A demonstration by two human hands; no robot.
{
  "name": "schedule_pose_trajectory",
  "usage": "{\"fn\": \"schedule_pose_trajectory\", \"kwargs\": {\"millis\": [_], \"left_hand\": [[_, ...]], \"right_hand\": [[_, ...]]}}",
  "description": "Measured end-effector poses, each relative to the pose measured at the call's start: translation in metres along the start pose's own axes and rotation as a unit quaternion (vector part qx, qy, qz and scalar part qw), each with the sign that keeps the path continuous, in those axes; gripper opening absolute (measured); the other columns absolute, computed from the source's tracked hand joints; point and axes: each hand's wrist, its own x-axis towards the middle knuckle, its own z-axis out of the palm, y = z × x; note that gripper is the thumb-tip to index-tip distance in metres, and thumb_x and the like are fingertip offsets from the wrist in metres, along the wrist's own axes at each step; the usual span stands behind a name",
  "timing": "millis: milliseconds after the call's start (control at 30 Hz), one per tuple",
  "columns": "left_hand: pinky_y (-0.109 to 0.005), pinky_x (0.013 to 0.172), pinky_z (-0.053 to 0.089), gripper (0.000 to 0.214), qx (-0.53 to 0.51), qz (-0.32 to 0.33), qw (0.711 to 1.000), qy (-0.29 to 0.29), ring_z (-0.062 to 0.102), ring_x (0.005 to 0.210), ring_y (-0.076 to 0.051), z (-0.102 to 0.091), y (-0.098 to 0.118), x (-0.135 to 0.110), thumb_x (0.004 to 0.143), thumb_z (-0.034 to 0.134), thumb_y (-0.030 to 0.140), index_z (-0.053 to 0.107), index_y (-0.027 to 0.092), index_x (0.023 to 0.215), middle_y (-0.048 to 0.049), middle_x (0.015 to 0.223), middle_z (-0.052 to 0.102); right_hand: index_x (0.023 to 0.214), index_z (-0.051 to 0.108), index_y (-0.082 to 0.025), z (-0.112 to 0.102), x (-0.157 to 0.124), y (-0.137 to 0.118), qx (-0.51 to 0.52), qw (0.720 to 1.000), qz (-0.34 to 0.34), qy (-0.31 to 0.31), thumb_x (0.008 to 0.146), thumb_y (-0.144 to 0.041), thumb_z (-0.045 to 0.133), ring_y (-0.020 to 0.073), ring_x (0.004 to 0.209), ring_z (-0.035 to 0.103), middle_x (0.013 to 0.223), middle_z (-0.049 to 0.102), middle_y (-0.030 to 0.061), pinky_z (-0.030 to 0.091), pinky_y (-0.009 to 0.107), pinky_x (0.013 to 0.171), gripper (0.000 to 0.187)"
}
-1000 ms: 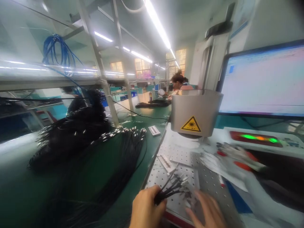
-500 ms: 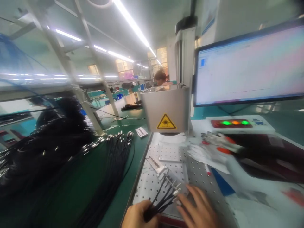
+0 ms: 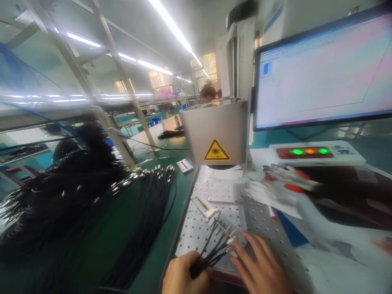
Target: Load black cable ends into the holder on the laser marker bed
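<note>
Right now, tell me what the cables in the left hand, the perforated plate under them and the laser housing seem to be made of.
Cables: matte black jackets, likely rubber or plastic, with shiny silvery tips that look like metal. The left hand grips them as a bunch.
Perforated plate: pale, dull surface with a regular hole grid, probably metal.
Laser housing: smooth satin grey panels, likely painted or brushed metal.

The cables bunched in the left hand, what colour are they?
Black cables with silvery metal tips, gripped in the left hand; head view.
</note>
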Motion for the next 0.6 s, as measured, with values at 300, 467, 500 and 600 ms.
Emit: {"fn": "schedule_pose_trajectory", "kwargs": {"millis": [300, 467, 500, 600], "left_hand": [[-0.025, 0.059, 0.036, 0.018, -0.164, -0.044, 0.983, -0.074, 0.048, 0.060, -0.014, 0.001, 0.004, 0.003, 0.065, 0.058, 0.033, 0.057, 0.016, 0.063, 0.0014, 0.057, 0.054], [-0.026, 0.059, 0.035, 0.030, -0.192, -0.037, 0.978, -0.069, 0.044, 0.061, -0.013, -0.008, 0.001, 0.010, 0.065, 0.065, 0.044, 0.055, 0.016, 0.066, 0.0023, 0.059, 0.048], [-0.026, 0.060, 0.034, 0.034, -0.196, -0.017, 0.979, -0.057, 0.044, 0.063, -0.013, -0.012, 0.000, 0.013, 0.067, 0.065, 0.048, 0.054, 0.016, 0.067, 0.0024, 0.061, 0.047], [-0.026, 0.060, 0.030, 0.041, -0.192, 0.017, 0.980, -0.040, 0.039, 0.063, -0.012, -0.021, 0.001, 0.020, 0.073, 0.056, 0.056, 0.051, 0.016, 0.069, 0.0028, 0.062, 0.042]], "right_hand": [[0.114, 0.068, -0.023, -0.002, 0.001, -0.005, 0.006, 0.999, -0.009, 0.033, 0.086, -0.033, 0.061, 0.0291, 0.108, 0.053, 0.124, 0.052, 0.0155, 0.057, 0.040, 0.079, 0.031], [0.115, 0.067, -0.027, 0.002, -0.001, -0.003, 0.004, 0.999, -0.018, 0.037, 0.087, -0.033, 0.059, 0.0270, 0.106, 0.055, 0.122, 0.054, 0.0135, 0.056, 0.038, 0.081, 0.031], [0.115, 0.068, -0.027, 0.004, -0.001, -0.002, 0.000, 0.999, -0.019, 0.038, 0.086, -0.032, 0.059, 0.0265, 0.105, 0.055, 0.121, 0.055, 0.0133, 0.056, 0.037, 0.080, 0.031], [0.114, 0.069, -0.028, 0.008, 0.000, -0.001, -0.012, 0.999, -0.027, 0.044, 0.084, -0.031, 0.062, 0.0261, 0.104, 0.057, 0.120, 0.056, 0.0134, 0.056, 0.035, 0.080, 0.030]]}}
